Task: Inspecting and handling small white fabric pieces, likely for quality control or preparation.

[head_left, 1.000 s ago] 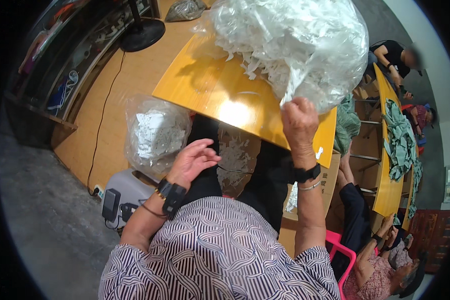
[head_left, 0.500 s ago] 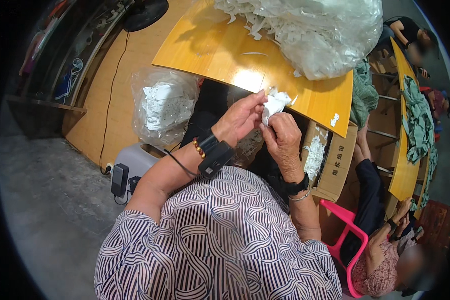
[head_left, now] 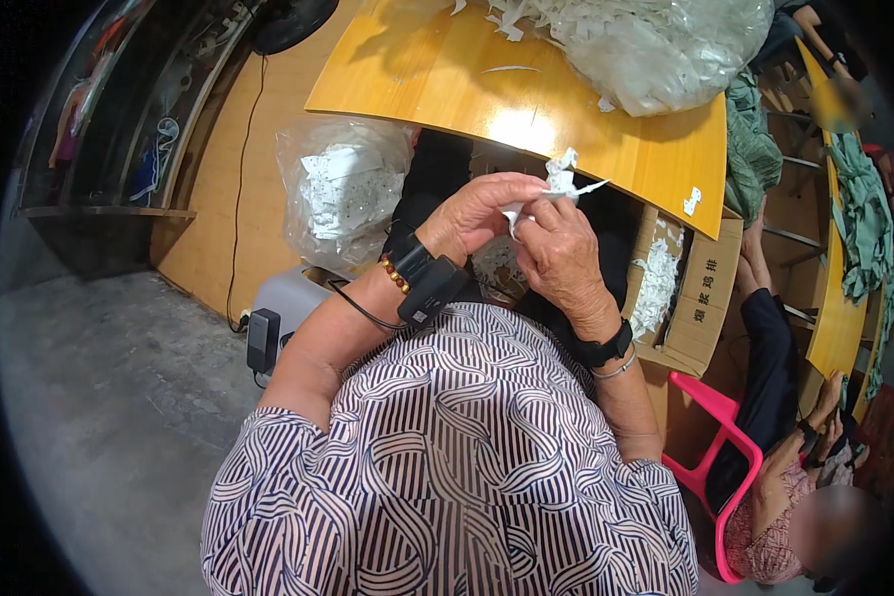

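Observation:
Between my two hands, just off the near edge of the yellow table [head_left: 437, 74], is a thin white crumpled piece [head_left: 562, 179], perhaps paper or cloth. My left hand [head_left: 472, 214] pinches it from the left, fingers closed and stretched toward the right. My right hand [head_left: 563, 250], fingers curled, grips it from the right. One ragged end stands up above the fingers, and a narrow tip points right. Part of the piece is hidden behind my fingers.
A large clear bag of white scraps [head_left: 656, 70] lies on the table. Another filled bag [head_left: 340, 194] stands at left. A cardboard box [head_left: 700, 298] with white bits is at right, near a pink chair [head_left: 715, 402]. Other people sit at right by green cloth [head_left: 859, 209].
My hands have drawn closer together around the white piece, and my right fingers now cover more of it. A pointed strip now juts to the right. The whole view has shifted slightly.

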A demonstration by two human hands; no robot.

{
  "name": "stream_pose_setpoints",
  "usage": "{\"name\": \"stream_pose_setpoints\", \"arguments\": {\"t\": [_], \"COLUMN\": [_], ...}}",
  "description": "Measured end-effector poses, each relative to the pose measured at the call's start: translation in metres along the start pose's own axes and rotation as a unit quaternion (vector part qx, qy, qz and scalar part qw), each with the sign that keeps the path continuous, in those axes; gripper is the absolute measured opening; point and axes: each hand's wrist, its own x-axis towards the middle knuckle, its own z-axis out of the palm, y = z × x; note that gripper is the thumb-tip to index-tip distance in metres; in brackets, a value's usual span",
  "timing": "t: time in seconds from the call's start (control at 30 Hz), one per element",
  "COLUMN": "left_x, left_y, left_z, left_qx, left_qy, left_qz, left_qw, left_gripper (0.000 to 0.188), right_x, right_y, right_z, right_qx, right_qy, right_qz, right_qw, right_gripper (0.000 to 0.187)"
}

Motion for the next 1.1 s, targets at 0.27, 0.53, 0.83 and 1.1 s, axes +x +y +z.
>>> {"name": "stream_pose_setpoints", "arguments": {"t": [0.27,0.53,0.83,1.1], "left_x": [0.0,-0.009,-0.011,-0.015], "left_y": [0.001,0.02,-0.001,-0.005], "left_z": [-0.008,-0.002,0.015,0.005], "left_qx": [0.212,0.126,0.11,0.157], "left_qy": [0.114,0.128,0.13,0.139], "left_qz": [0.099,0.17,0.124,0.129], "left_qw": [0.965,0.969,0.978,0.969], "left_gripper": [0.01,0.011,0.011,0.011], "right_x": [-0.004,-0.012,-0.003,-0.009], "right_y": [-0.009,0.018,0.016,0.029], "right_z": [0.007,-0.001,0.012,0.018], "right_qx": [0.051,0.198,0.115,0.065], "right_qy": [0.004,0.129,0.128,0.157], "right_qz": [-0.005,0.16,0.164,0.174], "right_qw": [0.999,0.958,0.971,0.97], "right_gripper": [0.013,0.007,0.016,0.012]}}
